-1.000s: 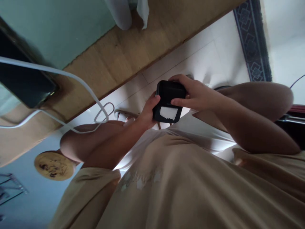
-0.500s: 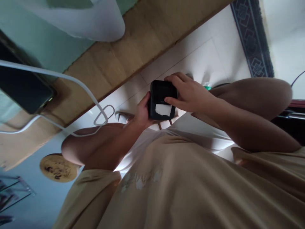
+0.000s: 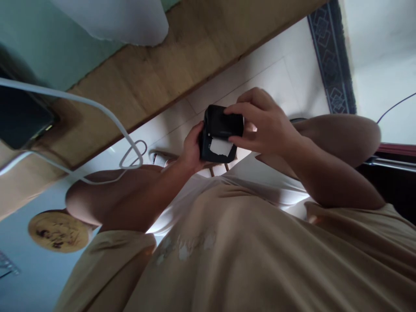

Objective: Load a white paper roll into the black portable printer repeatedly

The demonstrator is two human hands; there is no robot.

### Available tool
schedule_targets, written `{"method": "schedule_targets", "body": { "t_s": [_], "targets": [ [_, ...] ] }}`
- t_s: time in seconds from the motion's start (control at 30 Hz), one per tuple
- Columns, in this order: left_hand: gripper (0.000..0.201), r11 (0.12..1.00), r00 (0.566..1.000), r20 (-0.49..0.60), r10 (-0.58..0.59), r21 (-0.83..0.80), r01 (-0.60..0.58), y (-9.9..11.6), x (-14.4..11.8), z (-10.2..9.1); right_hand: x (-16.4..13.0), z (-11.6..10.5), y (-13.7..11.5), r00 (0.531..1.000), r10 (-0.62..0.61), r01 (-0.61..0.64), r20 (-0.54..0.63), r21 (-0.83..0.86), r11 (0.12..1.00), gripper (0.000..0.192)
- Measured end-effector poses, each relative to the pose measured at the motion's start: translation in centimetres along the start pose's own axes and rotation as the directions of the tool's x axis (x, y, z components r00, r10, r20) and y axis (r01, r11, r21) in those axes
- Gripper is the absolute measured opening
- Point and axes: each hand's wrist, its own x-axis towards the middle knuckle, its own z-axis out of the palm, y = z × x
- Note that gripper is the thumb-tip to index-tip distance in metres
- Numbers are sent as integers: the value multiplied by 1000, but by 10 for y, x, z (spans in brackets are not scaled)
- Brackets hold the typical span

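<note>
Above my lap, my left hand (image 3: 194, 149) grips the left side of a small black box-shaped device (image 3: 205, 149), its fingers partly hidden underneath. A torn-edged white patch (image 3: 221, 147), which looks like paper or a label, shows on the device's near part. Over the far part sits a black cover (image 3: 224, 122), tilted up from the body. My right hand (image 3: 260, 121) holds this cover at its right side, thumb near the white patch and fingers on the far edge. The exact kind of device cannot be made out.
A wooden table edge (image 3: 195, 56) runs diagonally beyond my hands. On it are a white rounded object (image 3: 136, 21), a dark phone-like device (image 3: 22, 117) and a looping white cable (image 3: 97, 106) that hangs over the edge. A round wooden stool (image 3: 60, 232) stands at lower left.
The black cover has tilted up and shifted right from the device body, with my right hand on it. My left hand keeps its hold. The whole view has shifted slightly.
</note>
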Motion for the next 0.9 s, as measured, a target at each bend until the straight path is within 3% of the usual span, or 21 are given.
{"method": "schedule_targets", "body": {
  "t_s": [0.1,0.2,0.27,0.33,0.43,0.63,0.77,0.9],
  "targets": [
    [24,998,998,17,54,8,-54,-1,0,-2,1,-3,-3,985,21,-35,-172,-81,996,31],
    [24,997,996,48,75,22,-76,-3,0,-3,1,-2,-6,961,67,-105,-267,-129,986,39],
    [25,996,993,80,85,34,-88,-4,-2,-4,1,0,-10,977,126,-153,-173,-156,976,42],
    [24,994,989,112,99,41,-105,-5,-3,-4,3,2,-15,977,210,-200,27,-203,958,41],
    [23,992,985,126,114,44,-120,-6,-6,-3,6,4,-22,921,297,-222,253,-288,932,41],
    [22,991,987,111,119,55,-126,-7,-6,-3,10,4,-31,888,285,-173,362,-310,935,32],
    [30,990,991,102,89,100,-100,-8,-8,-2,11,7,-28,847,358,-242,392,-315,918,34],
    [31,997,997,75,19,75,-25,-11,-8,3,8,-3,-16,864,331,-322,379,-87,943,47]
  ]
}}
